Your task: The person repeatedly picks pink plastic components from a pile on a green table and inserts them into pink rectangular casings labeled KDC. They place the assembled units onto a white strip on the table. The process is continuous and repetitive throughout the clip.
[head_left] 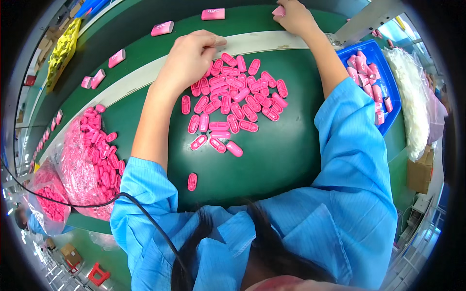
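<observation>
- My left hand [187, 60] is down at the top edge of the heap of small pink capsule-shaped shells [235, 104] on the green bench [281, 160]; the fingers are curled, tips pinched together right at the nearest pieces.
- That grip looks closed on something small, but the knuckles cover it, so I can't tell for sure whether a shell is in there.
- My right hand [293, 17] is stretched far forward past the pale strip [272, 42], fingers closed on one pink piece [278, 10] at the edge of the moving belt [141, 43].
- On that belt, finished pink cases [213, 14] ride in a spaced line, another one [161, 28] trailing to the left, more further down.
- So I judge this to be the set-down beat: right side placing a finished piece on the belt, left side already picking the next shell from the heap.
- Most shells lie just under my left wrist, touching and overlapping; one stray shell [192, 181] sits alone, well apart, near my chest.
- A clear bag of more pink parts [90, 160] slumps at my left elbow, and a blue tray [388, 72] with pink pieces stands at my right, beside a bag of white parts [412, 97].
- Next move, as I read it: loosen the right fingers cleanly so the piece lands flat and in line, then bring that hand back to meet the left.
- The left needs a single shell, not two stuck together.
</observation>
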`<state>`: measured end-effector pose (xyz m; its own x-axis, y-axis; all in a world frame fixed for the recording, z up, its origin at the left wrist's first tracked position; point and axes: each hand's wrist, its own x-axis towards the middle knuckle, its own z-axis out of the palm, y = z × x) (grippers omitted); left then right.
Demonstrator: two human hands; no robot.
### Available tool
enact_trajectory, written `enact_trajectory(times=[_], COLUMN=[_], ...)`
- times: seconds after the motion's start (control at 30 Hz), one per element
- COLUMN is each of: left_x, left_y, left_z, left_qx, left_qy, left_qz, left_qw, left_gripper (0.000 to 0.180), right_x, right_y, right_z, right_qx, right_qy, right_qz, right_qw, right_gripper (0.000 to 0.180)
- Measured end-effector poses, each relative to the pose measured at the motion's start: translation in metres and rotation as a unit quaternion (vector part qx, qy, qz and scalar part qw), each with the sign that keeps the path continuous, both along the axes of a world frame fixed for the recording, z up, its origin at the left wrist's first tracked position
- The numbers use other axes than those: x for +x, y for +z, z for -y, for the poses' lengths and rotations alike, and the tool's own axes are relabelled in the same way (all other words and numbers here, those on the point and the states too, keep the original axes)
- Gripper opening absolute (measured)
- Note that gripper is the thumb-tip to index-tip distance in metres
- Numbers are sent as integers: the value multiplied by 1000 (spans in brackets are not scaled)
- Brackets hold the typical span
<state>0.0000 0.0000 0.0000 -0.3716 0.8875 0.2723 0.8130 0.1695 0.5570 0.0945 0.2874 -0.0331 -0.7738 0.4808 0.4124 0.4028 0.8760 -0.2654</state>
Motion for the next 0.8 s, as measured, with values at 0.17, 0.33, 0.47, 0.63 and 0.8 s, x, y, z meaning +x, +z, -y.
enact_trajectory(times=[0.17, 0.33, 0.47, 0.63, 0.8], left_x=[11, 12, -15, -27, -5], left_y=[-5, -5, -10, -27, -30], left_z=[-10, -13, -5, -6, -36], left_qx=[-21, 61, 80, 147, 176], left_qy=[-66, 39, 75, 68, -34], left_qz=[-114, -102, 86, 452, 551], left_qw=[991, 992, 990, 877, 815], left_gripper=[17, 23, 31, 32, 38], right_x=[21, 30, 30, 33, 37], right_y=[20, -2, 2, 1, 4], right_z=[44, 105, 120, 100, 87], right_qx=[-85, -487, -557, -594, -585], right_qy=[126, 206, 249, 242, 242], right_qz=[-82, -93, -99, -108, -124], right_qw=[985, 843, 786, 760, 764], right_gripper=[28, 30, 27, 31, 32])
